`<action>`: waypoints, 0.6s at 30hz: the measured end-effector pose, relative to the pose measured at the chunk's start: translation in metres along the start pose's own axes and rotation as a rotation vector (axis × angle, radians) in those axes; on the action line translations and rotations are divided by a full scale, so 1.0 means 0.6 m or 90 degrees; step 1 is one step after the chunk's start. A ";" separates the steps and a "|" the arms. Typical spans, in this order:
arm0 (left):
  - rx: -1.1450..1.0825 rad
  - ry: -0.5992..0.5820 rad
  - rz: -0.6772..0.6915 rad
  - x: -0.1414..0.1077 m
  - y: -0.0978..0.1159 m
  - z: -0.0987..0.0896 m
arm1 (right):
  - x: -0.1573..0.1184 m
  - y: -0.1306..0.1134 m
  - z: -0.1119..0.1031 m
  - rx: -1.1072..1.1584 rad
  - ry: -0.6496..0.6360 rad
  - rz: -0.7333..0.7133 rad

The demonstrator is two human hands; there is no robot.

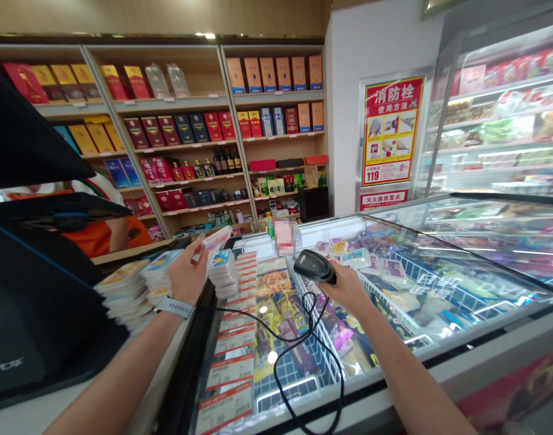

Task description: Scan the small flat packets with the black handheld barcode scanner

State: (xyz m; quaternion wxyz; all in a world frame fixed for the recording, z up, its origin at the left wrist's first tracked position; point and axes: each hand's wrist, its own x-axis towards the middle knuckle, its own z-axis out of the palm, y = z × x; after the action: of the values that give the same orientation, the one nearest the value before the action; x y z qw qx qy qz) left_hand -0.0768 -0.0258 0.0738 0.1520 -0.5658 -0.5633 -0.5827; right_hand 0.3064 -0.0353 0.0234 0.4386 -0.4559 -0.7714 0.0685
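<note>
Your left forearm [122,368] and right forearm [407,368] lie nearest the camera, rising from the bottom edge. Around your left wrist, just behind the grip, you wear a pale grey band [176,307]. Your left grip [188,272] is closed, clamped on a clear pack [218,239] that sticks out ahead of it to the right. One stack of packs [223,272] stands just right of that grip; more piles [124,296] stand to its left, on the white bench [45,408]. Further left of it looms a black till [35,302], with a person in an orange apron [133,232] partly hidden behind.

Your right grip [349,290] is wrapped around a black scanner [313,266], whose head points left of your fingers. Its cable [278,338] loops below and left of that grip, across the glass-topped freezer [267,423]. Price labels [228,368] line the glass below and right of your left grip. Wrapped goods [298,338] show through the glass between your hands. Beyond both grips, shelves [190,145] carry boxes and bottles, and a red poster [394,130] hangs ahead and right of your right grip.
</note>
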 end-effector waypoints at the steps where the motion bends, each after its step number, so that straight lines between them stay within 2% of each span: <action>1: 0.033 -0.001 0.038 -0.001 -0.002 -0.006 | 0.000 0.000 0.000 -0.002 -0.001 0.002; 4: 0.095 -0.031 0.147 -0.008 -0.011 -0.016 | 0.001 0.000 -0.001 -0.006 -0.002 0.006; 6: 0.137 -0.059 0.188 -0.014 -0.017 -0.017 | 0.001 0.001 -0.002 -0.003 0.003 0.005; 13: 0.189 -0.161 0.244 -0.032 -0.030 -0.009 | 0.001 0.004 -0.002 0.017 0.008 0.009; 18: 0.309 -0.227 0.297 -0.036 -0.024 -0.007 | 0.000 0.001 -0.003 0.012 0.026 0.015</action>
State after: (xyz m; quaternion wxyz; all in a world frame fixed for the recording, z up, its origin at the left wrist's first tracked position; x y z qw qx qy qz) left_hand -0.0839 -0.0345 0.0502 0.3098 -0.7185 -0.5589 -0.2746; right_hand 0.3082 -0.0354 0.0244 0.4579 -0.4619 -0.7562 0.0718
